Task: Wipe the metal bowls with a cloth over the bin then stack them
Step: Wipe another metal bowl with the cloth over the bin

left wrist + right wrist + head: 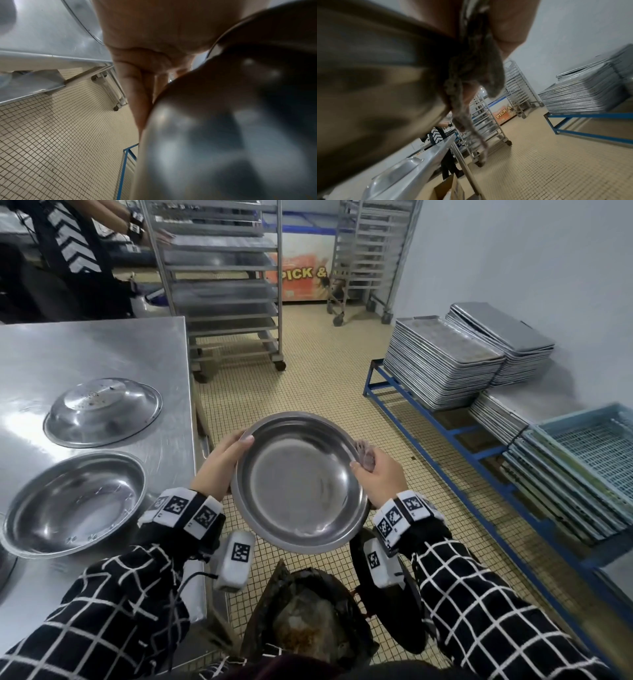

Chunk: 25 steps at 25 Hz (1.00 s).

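Observation:
I hold a shallow metal bowl (pixel 298 484) open side up, above the black-lined bin (pixel 308 618) on the floor. My left hand (pixel 222 460) grips its left rim, thumb over the edge. My right hand (pixel 376 474) grips the right rim with a grey cloth (pixel 366 455) bunched against it. The left wrist view is filled by the bowl's underside (pixel 231 128) and my fingers (pixel 137 94). In the right wrist view the cloth (pixel 471 75) hangs beside the bowl (pixel 376 81). On the steel table (pixel 102 350) one bowl (pixel 75 501) sits upright and another (pixel 102 410) lies upside down.
Stacks of metal trays (pixel 445 361) rest on a blue frame (pixel 462 433) at the right, with light-blue crates (pixel 596 446) nearer. Wheeled tray racks (pixel 226 285) stand ahead on the tiled floor. Another person (pixel 75 251) works at the far left behind the table.

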Each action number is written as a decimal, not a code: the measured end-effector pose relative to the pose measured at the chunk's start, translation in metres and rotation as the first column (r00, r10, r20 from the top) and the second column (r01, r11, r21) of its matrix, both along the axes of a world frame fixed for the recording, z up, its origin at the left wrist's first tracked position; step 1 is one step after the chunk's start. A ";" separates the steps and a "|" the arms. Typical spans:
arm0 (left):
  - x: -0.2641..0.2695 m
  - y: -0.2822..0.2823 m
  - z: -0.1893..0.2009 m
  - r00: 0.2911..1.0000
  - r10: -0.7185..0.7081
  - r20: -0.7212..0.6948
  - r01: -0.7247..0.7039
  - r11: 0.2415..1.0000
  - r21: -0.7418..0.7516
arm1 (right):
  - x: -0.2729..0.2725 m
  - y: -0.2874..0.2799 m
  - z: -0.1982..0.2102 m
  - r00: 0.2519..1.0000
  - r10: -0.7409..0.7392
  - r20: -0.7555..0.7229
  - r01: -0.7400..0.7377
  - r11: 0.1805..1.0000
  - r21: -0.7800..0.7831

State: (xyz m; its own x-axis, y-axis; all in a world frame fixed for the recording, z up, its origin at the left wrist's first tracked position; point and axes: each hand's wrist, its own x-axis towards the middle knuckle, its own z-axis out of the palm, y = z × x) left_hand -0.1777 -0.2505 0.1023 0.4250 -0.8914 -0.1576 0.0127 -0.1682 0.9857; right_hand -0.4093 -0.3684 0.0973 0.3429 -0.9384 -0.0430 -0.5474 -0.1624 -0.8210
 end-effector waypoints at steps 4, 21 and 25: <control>-0.022 0.005 -0.002 0.970 0.160 0.181 -0.131 0.978 -0.160 | 0.010 0.012 -0.012 0.929 -0.258 0.266 0.256 0.966 0.046; -0.021 0.012 -0.003 0.929 0.258 0.267 -0.232 0.965 -0.123 | 0.060 0.075 -0.018 0.895 0.445 0.019 -0.432 0.877 -0.210; -0.015 0.014 0.011 0.914 0.239 0.327 -0.177 0.962 -0.206 | 0.060 0.081 -0.032 0.682 0.620 -0.389 -0.723 0.652 -0.228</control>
State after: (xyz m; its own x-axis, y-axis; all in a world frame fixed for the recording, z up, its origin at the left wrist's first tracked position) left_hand -0.1929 -0.2368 0.1134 0.6040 -0.7769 0.1778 -0.3178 -0.0301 0.9477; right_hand -0.3490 -0.2869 0.0656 0.9072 -0.4186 0.0422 -0.3482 -0.8033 -0.4832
